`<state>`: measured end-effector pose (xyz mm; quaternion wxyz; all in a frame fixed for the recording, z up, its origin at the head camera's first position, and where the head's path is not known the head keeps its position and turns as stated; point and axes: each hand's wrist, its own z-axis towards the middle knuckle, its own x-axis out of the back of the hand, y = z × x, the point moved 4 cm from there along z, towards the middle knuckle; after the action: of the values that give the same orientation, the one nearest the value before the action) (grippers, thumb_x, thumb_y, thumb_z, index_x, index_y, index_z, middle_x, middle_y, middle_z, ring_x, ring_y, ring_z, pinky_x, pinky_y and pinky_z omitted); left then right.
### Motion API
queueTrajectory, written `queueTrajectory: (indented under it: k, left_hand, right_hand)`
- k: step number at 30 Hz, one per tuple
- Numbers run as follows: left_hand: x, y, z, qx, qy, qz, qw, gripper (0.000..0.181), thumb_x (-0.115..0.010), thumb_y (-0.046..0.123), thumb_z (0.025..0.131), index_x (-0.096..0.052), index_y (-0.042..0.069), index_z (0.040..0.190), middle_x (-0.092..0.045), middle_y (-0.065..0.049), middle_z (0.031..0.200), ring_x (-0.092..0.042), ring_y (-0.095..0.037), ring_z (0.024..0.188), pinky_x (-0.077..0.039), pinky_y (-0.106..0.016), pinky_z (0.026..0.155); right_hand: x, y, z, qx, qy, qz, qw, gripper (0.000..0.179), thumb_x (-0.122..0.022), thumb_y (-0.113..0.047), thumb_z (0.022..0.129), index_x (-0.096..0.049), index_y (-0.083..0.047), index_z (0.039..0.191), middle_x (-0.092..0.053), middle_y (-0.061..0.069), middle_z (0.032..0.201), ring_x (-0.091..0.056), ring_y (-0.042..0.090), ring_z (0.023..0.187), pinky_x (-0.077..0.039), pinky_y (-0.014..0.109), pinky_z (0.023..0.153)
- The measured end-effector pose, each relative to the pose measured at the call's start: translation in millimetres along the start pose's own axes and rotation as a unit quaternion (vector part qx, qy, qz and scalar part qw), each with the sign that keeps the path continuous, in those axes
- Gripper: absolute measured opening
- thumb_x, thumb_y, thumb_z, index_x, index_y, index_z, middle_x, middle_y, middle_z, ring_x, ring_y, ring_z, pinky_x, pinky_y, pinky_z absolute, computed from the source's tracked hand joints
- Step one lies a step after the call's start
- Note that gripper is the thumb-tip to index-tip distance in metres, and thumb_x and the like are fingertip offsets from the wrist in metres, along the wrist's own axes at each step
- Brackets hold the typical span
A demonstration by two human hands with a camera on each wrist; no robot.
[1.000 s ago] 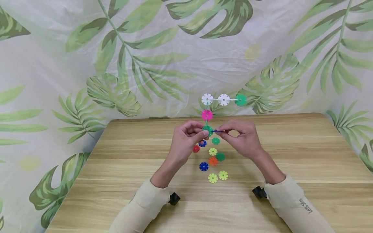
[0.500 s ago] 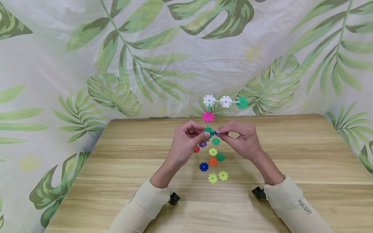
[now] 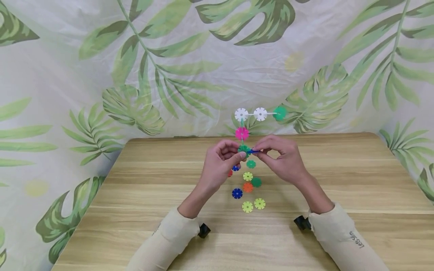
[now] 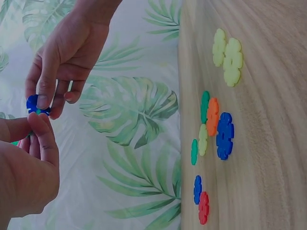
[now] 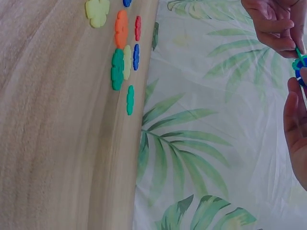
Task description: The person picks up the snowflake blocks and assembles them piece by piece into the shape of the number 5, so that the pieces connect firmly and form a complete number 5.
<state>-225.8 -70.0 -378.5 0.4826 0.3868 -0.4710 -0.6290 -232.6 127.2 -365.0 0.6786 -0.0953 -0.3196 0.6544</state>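
My left hand pinches a green notched disc between thumb and fingers, above the table's far part. That disc ends a chain of interlocking discs. Up from it runs a pink disc, then a white disc, with green discs edge-on between them. The chain turns right there through another white disc to a green disc. My right hand pinches a blue disc between thumb and index finger. Seen edge-on in the head view, it meets the held green disc's right rim.
Below the hands, loose discs lie on the wooden table: two yellow-green ones nearest, then a blue disc, an orange disc and several more. A leaf-patterned cloth hangs behind the table's far edge.
The chain dipped slightly, then rose again. My left hand has shifted a little to the right, covering more of the red disc on the table. Both hands keep their pinch.
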Motion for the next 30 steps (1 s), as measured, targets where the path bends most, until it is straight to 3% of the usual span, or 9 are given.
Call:
queueTrajectory:
  k: [5, 8, 15, 19, 26, 30]
  left_hand:
    - [-2.7, -0.9, -0.8, -0.020, 0.008, 0.013, 0.9997, 0.022, -0.072, -0.007, 0.098, -0.062, -0.006, 0.117, -0.074, -0.019, 0.098, -0.075, -0.011, 0.080, -0.062, -0.022, 0.066]
    - [-4.3, -1.1, -1.2, -0.033, 0.009, 0.021, 0.9992, 0.024, -0.072, -0.008, 0.097, -0.060, -0.006, 0.118, -0.071, -0.024, 0.103, -0.074, -0.012, 0.082, -0.062, -0.022, 0.065]
    - [-5.2, -0.3, -1.4, -0.058, 0.011, 0.023, 0.9980, 0.034, -0.073, -0.011, 0.095, -0.058, -0.005, 0.125, -0.063, -0.012, 0.110, -0.071, -0.007, 0.080, -0.062, -0.022, 0.064]
    - [-5.5, 0.6, -1.8, -0.071, 0.010, 0.026, 0.9971, 0.036, -0.074, -0.011, 0.094, -0.058, -0.005, 0.126, -0.062, -0.013, 0.110, -0.070, -0.008, 0.080, -0.062, -0.023, 0.065]
    - [-8.0, 1.3, -1.5, -0.083, -0.011, 0.020, 0.9963, 0.039, -0.068, -0.015, 0.096, -0.056, -0.006, 0.132, -0.058, -0.015, 0.115, -0.071, -0.012, 0.085, -0.063, -0.023, 0.068]
    - [-9.9, 0.4, -0.9, -0.079, -0.037, 0.019, 0.9960, 0.050, -0.067, -0.017, 0.096, -0.055, -0.003, 0.143, -0.055, -0.012, 0.121, -0.073, -0.012, 0.089, -0.067, -0.032, 0.074]
  right_hand:
    - [0.3, 0.9, -0.2, 0.002, 0.002, -0.001, 1.0000, 0.024, -0.080, 0.019, 0.084, -0.081, -0.003, 0.093, -0.078, 0.016, 0.092, -0.071, 0.006, 0.089, -0.060, 0.017, 0.078]
    - [0.0, 0.8, 0.2, 0.003, 0.004, 0.000, 1.0000, 0.017, -0.080, 0.013, 0.087, -0.081, -0.003, 0.093, -0.078, 0.016, 0.092, -0.072, 0.007, 0.089, -0.061, 0.017, 0.079]
    - [-0.6, 1.2, 0.7, 0.004, 0.008, 0.005, 0.9999, 0.002, -0.082, -0.001, 0.094, -0.081, -0.003, 0.095, -0.079, 0.016, 0.092, -0.073, 0.007, 0.088, -0.062, 0.018, 0.078]
    - [-0.8, 1.2, 0.2, 0.002, 0.012, 0.007, 0.9999, 0.008, -0.081, -0.010, 0.096, -0.081, -0.002, 0.096, -0.079, 0.016, 0.093, -0.073, 0.006, 0.089, -0.062, 0.019, 0.078]
    - [-1.4, 0.5, -0.5, -0.001, 0.019, 0.009, 0.9998, 0.009, -0.081, -0.011, 0.097, -0.081, -0.002, 0.096, -0.078, 0.017, 0.092, -0.073, 0.005, 0.089, -0.062, 0.018, 0.079]
    - [-1.8, -0.3, -0.1, 0.003, 0.019, 0.010, 0.9998, 0.004, -0.080, -0.005, 0.096, -0.081, -0.001, 0.095, -0.078, 0.016, 0.092, -0.073, 0.004, 0.091, -0.062, 0.018, 0.080]
